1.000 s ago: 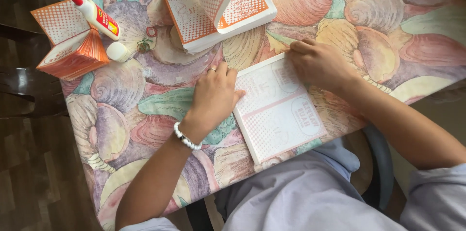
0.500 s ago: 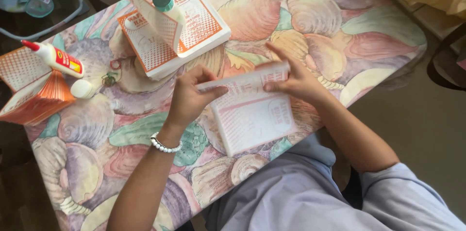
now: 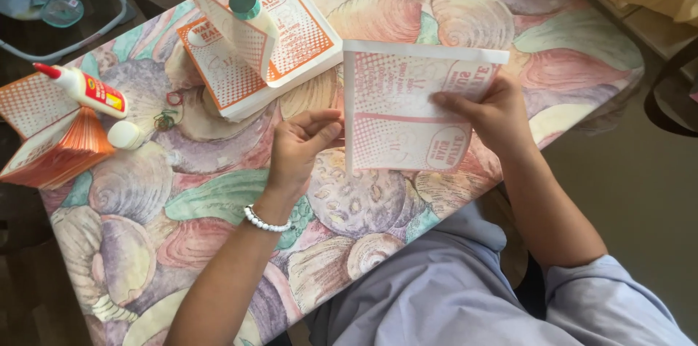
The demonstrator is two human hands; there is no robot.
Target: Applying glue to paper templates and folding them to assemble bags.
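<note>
My right hand (image 3: 488, 113) grips a white paper sheet (image 3: 396, 110) printed with orange dots, lifted off the table with its top and left edges folded up. My left hand (image 3: 302, 146) hovers with curled fingers beside the sheet's left edge, fingertips just touching or nearly touching it; a white bead bracelet circles that wrist. Both hands are above a table covered with a seashell-patterned cloth (image 3: 218, 193).
A stack of the same orange-printed sheets (image 3: 291, 48) lies at the back, with a green-capped glue stick (image 3: 251, 11) on it. At far left lie a fanned pile of folded orange papers (image 3: 54, 146), a red-tipped glue bottle (image 3: 83, 90) and a white cap (image 3: 126, 135). Floor lies right of the table.
The sheet was pressed flat on the table under both hands; now my right hand has lifted and turned it, printed side up, and my left hand has come off it.
</note>
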